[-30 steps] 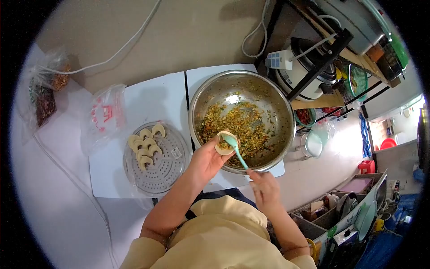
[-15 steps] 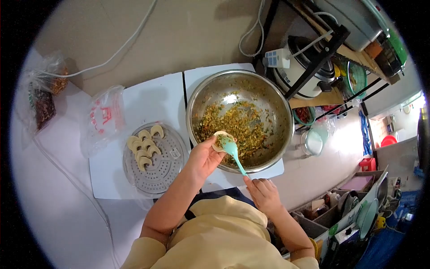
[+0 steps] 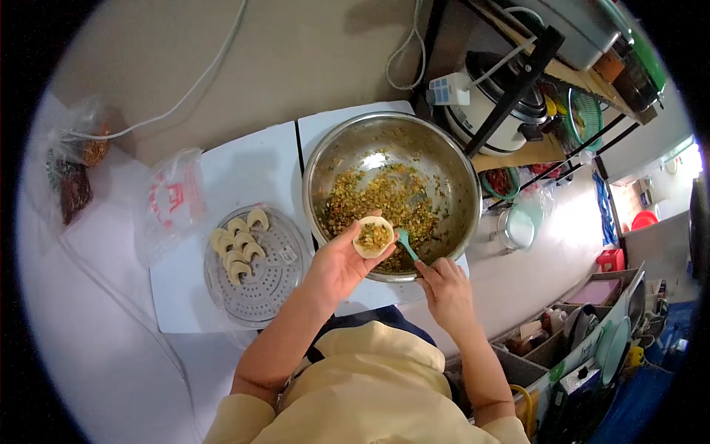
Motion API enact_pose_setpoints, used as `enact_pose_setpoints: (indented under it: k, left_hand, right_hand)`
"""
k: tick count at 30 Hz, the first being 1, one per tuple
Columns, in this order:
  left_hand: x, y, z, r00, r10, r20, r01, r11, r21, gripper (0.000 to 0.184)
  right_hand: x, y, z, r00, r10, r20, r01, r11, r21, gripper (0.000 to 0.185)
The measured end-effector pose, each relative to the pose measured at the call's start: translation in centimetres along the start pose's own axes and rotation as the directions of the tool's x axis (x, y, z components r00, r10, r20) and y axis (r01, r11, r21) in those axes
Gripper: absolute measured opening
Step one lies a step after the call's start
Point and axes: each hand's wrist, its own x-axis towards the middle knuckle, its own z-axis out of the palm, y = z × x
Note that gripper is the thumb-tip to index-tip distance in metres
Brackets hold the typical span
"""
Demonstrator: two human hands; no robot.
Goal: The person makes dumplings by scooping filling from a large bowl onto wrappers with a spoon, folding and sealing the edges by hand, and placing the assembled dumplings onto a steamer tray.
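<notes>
My left hand [image 3: 339, 268] holds a round dough wrapper [image 3: 373, 237] with chopped filling on it, over the near-left rim of a large steel bowl [image 3: 460, 240]. In my right hand [image 3: 447, 287] is a light green spoon [image 3: 406, 243], its head just right of the wrapper and apart from it, over the bowl. Loose chopped filling [image 3: 384, 194] lies in the bowl. To the left, several crescent-shaped dumplings [image 3: 239, 241] rest on a perforated round metal tray [image 3: 271, 291].
A printed plastic bag [image 3: 175, 194] lies left of the tray. More bagged food [image 3: 72, 189] is at the far left. At the right stand a rice cooker [image 3: 481, 115] on a shelf and a green basket [image 3: 584, 118]. Boxes and bins fill the lower right.
The spoon has moved off the wrapper to the right and now sits beside it, with its handle held closer. Filling on the wrapper is uncovered.
</notes>
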Motion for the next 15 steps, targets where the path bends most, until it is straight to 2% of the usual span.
enact_pose_setpoints:
  k: [2,4,5,7,9,15]
  left_hand:
    - [-0.5,-0.2,0.6,1.0,-0.018,0.013,0.018,1.0,-0.007,0.043]
    - [-0.9,-0.6,1.1,0.999,-0.035,0.029,0.036,0.999,-0.015,0.043]
    - [-1.1,-0.8,1.3,0.998,-0.052,0.043,0.053,0.999,-0.008,0.043]
    - [-1.4,-1.1,1.7,0.996,-0.07,0.058,0.07,0.998,0.0,0.043]
    - [-1.7,-1.4,1.9,0.985,-0.087,0.15,0.079,0.995,0.062,0.043]
    - [-2.2,-1.7,2.4,0.973,-0.125,0.196,0.113,0.991,0.072,0.046]
  right_hand:
    - [0.6,-1.0,-0.9,0.998,0.048,0.035,-0.046,0.997,-0.061,0.026]
    - [1.1,-1.5,-1.6,0.989,-0.026,-0.142,0.037,0.996,0.079,0.029]
    - [1.3,-1.8,-1.7,0.989,-0.022,-0.143,0.033,0.996,0.077,0.029]
    - [1.7,-2.5,-1.6,0.933,-0.168,-0.318,0.242,0.948,0.207,0.031]
    - [2.4,-2.8,-1.4,0.92,-0.2,-0.336,0.274,0.943,0.19,0.028]
    - [2.6,-2.6,-0.6,0.915,-0.183,-0.36,0.281,0.928,0.243,0.025]
